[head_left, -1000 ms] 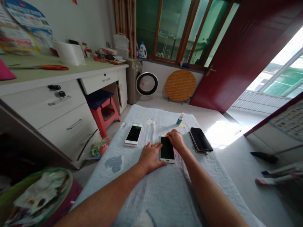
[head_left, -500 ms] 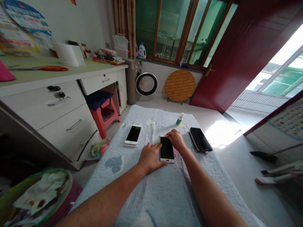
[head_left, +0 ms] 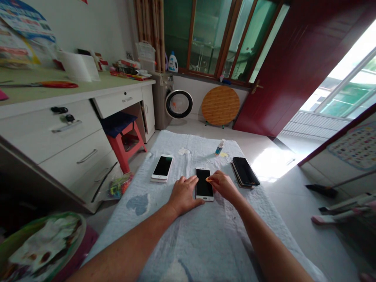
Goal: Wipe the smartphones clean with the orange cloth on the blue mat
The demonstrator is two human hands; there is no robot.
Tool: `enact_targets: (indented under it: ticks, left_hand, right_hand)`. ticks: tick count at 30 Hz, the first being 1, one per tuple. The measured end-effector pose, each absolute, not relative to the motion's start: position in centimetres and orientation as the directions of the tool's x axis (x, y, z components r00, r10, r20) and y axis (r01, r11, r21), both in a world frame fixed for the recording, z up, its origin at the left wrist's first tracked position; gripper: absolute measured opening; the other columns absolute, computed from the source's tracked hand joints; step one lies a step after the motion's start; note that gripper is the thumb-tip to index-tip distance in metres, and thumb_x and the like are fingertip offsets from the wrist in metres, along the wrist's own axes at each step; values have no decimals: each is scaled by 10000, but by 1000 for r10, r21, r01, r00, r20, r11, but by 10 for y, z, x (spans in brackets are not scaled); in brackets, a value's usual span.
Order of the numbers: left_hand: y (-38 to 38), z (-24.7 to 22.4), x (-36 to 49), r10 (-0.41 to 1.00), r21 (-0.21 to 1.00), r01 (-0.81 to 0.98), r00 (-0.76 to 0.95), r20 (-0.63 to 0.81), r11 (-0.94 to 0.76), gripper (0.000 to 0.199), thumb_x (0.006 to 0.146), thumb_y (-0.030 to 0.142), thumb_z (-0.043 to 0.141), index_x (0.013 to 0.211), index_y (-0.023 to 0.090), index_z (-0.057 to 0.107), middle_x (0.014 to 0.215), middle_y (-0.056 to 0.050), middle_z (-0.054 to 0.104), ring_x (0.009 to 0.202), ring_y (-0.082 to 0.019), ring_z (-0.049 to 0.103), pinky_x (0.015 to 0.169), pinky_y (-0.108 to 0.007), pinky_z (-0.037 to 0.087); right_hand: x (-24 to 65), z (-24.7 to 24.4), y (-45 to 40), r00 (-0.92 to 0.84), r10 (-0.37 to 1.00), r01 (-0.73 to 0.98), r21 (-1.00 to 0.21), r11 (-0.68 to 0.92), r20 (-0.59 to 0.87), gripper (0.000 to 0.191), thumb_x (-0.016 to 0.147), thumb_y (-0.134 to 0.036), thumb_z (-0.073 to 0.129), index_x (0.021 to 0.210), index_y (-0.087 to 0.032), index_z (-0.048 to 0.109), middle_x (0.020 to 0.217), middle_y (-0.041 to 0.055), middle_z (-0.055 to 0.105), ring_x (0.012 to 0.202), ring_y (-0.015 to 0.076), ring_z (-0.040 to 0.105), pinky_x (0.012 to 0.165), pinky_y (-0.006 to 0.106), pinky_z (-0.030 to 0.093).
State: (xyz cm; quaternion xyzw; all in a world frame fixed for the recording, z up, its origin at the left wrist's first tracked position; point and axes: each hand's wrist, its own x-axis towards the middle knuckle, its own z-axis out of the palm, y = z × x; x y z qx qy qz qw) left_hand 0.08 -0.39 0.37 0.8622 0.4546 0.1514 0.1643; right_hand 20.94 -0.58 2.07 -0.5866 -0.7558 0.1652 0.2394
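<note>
A white-framed smartphone (head_left: 205, 187) with a dark screen lies face up on the cloth-covered table. My left hand (head_left: 184, 194) steadies it, fingers on its left edge and thumb at its bottom corner. Between the fingertips of my right hand (head_left: 223, 184) is a small orange piece (head_left: 208, 179), held against the right side of the screen; its kind is too small to make out. To the left rests a stack of white phones (head_left: 163, 167). Dark phones (head_left: 245, 171) are stacked to the right. Beyond them stands a small spray bottle (head_left: 219, 147).
A pale blue cloth (head_left: 176, 152) covers the table. At left are a white desk (head_left: 73, 129), a red stool (head_left: 125, 147) and a full waste bin (head_left: 84, 235). A washing machine (head_left: 161, 102) with its door open and a round wooden tabletop (head_left: 221, 105) are behind.
My right hand has slid from the phone's top edge down along the right side of the screen with the orange piece. My left hand keeps its place on the phone. The view has shifted slightly.
</note>
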Motion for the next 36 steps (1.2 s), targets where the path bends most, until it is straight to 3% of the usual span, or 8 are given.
enact_targets:
  ticks: [6,12,22,26,32,36]
  left_hand:
    - [-4,2,2,840,426,737,530,116,-524,852,634,616,686,1353,208,477,1421,-57,482,1146,-322,489,977,-426,392]
    - [-4,0,2,836,443,725,535,122,-528,844,633,616,688,1349,218,484,1422,-51,481,1139,-323,491,980,-425,386]
    - [-4,7,0,829,445,721,551,97,-531,847,629,596,710,1346,210,479,1398,-56,500,1122,-323,495,955,-425,402]
    - [-4,8,0,830,450,721,549,94,-528,843,631,589,713,1346,210,477,1398,-57,496,1124,-322,487,959,-418,392]
    - [-4,5,0,843,489,707,525,122,-511,937,620,594,722,1412,231,375,1378,-40,517,1111,-305,498,940,-395,395]
    - [-4,1,0,841,478,710,525,130,-517,864,625,597,723,1357,224,457,1387,-49,510,1141,-309,494,969,-397,382]
  right_hand:
    - [208,30,-49,-304,948,727,-622,292,89,186,819,-146,573,896,-199,734,865,35,612,776,124,594,733,231,439]
    - [209,37,-50,-345,938,734,-612,295,38,204,782,-106,569,850,-203,735,846,32,606,761,129,583,732,234,435]
    - [201,16,36,-96,979,891,-422,166,182,182,809,-113,557,865,-164,722,846,44,613,781,131,568,751,227,407]
    - [194,15,46,-40,978,900,-419,124,203,182,815,-111,551,856,-152,724,842,52,623,796,137,572,766,231,410]
    - [184,21,20,-199,965,809,-528,260,171,209,763,-39,577,825,-176,722,856,33,649,800,125,595,777,228,434]
    - [179,29,-4,-323,937,756,-559,341,134,217,767,-31,582,821,-175,733,835,31,640,785,119,592,754,218,435]
